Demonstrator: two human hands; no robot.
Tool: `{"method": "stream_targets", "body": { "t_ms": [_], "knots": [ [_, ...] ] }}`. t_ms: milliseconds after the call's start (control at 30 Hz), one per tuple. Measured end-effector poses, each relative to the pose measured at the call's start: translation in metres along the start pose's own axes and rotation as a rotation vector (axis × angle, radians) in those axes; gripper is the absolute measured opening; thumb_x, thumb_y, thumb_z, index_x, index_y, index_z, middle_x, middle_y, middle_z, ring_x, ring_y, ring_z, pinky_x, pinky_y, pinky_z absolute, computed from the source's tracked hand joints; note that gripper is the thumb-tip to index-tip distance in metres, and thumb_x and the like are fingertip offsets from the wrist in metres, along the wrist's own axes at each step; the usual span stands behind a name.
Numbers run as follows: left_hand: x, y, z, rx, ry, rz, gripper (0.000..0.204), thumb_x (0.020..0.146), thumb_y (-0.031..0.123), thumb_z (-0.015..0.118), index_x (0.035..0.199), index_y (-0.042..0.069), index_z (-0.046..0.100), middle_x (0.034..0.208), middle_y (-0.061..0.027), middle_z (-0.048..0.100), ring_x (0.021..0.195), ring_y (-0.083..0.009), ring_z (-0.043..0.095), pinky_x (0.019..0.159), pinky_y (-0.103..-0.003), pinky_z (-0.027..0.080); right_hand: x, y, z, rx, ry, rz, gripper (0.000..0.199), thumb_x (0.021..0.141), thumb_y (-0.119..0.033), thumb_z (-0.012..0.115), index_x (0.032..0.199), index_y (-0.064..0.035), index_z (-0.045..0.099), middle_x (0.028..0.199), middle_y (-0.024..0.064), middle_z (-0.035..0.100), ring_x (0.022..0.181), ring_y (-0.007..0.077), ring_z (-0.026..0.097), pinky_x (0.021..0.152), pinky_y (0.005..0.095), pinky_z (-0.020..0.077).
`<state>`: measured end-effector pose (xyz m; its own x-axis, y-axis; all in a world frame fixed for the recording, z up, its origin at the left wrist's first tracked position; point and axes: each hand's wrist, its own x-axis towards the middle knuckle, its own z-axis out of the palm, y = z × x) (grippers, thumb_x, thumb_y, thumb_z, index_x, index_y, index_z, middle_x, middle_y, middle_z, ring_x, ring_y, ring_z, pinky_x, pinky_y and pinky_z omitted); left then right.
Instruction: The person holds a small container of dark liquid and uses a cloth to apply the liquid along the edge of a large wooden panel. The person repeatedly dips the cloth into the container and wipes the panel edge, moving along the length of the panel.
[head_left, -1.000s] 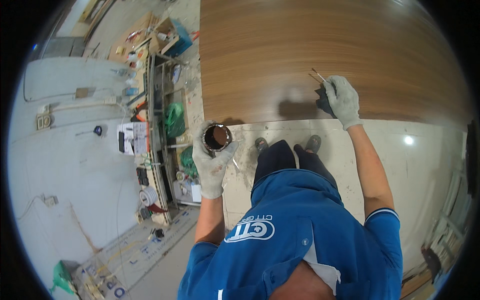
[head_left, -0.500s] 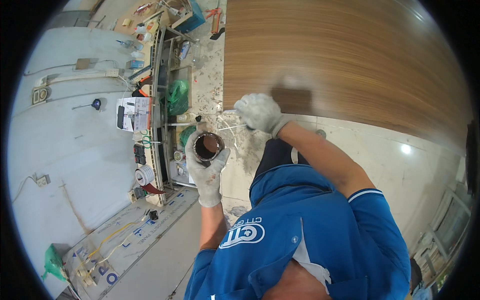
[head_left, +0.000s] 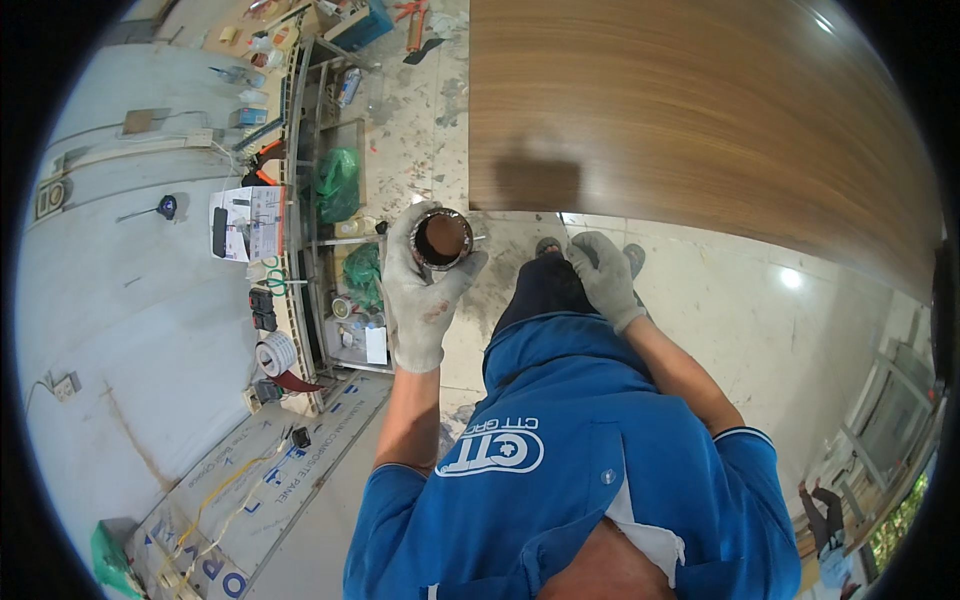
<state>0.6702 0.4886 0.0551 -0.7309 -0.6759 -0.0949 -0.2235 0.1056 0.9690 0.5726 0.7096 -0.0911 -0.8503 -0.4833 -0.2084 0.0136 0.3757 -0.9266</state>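
My left hand (head_left: 425, 310), in a grey-white work glove, is wrapped round an open can (head_left: 441, 240) with a dark, smeared rim and brown contents inside. A short piece of a thin pale stick (head_left: 480, 237) juts out to the right of the can; the rest is hidden. My right hand (head_left: 603, 275), gloved too, has its fingers curled together just below the near edge of a wood-grain panel (head_left: 700, 110). A thin sliver shows between those fingers and the panel edge, too small to name.
Along the left wall runs a cluttered workbench (head_left: 285, 200) with a green plastic bag (head_left: 340, 185) on its lower part. A caulking gun (head_left: 416, 25) lies on the stained floor at the far end. Sheet panels with a yellow cable (head_left: 215, 490) lie at lower left. Another person's limbs (head_left: 825, 510) show at lower right.
My right hand has drawn back from the panel's left corner, toward me and to the right. My left hand has moved the can slightly farther away and to the right.
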Motion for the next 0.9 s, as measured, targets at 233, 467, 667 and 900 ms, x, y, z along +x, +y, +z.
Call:
{"method": "stream_targets", "body": {
  "t_ms": [233,467,667,900],
  "knots": [
    [0.003,-0.011,-0.008,0.015,-0.042,0.056,0.073,0.072,-0.004,0.089,0.137,-0.002,0.054,0.125,-0.0111,0.062,0.113,-0.0182,0.064,0.099,-0.031,0.054,0.000,-0.009,0.007,-0.038,0.049,0.008,0.016,0.097,-0.015,0.070,0.104,-0.0002,0.071,0.091,0.0156,0.073,0.083,0.0285,0.071,0.078,0.0365,0.0551],
    [-0.004,-0.016,-0.018,-0.052,-0.033,0.074,0.073,0.075,-0.006,0.088,0.138,-0.003,0.052,0.123,-0.0113,0.064,0.111,-0.0181,0.065,0.099,-0.031,0.054,0.012,-0.008,0.021,-0.137,0.042,-0.049,0.016,0.095,-0.015,0.071,0.104,-0.0022,0.071,0.094,0.0181,0.074,0.086,0.0326,0.073,0.079,0.0396,0.0559],
    [-0.005,-0.021,-0.022,-0.031,-0.043,0.092,0.074,0.075,-0.005,0.088,0.140,-0.004,0.050,0.123,-0.0114,0.063,0.111,-0.0189,0.065,0.099,-0.031,0.054,0.013,-0.010,0.019,-0.096,0.035,0.050,0.018,0.095,-0.017,0.073,0.106,-0.0030,0.072,0.095,0.0175,0.074,0.087,0.0323,0.073,0.079,0.0396,0.0560],
    [-0.007,-0.025,-0.024,-0.105,-0.061,0.065,0.076,0.074,-0.005,0.088,0.140,-0.004,0.050,0.123,-0.0125,0.063,0.111,-0.0194,0.065,0.098,-0.031,0.054,0.020,-0.018,0.030,-0.103,-0.056,-0.039,0.018,0.096,-0.017,0.072,0.107,-0.0027,0.072,0.093,0.0168,0.075,0.085,0.0322,0.073,0.079,0.0395,0.0565]
  ]
}}
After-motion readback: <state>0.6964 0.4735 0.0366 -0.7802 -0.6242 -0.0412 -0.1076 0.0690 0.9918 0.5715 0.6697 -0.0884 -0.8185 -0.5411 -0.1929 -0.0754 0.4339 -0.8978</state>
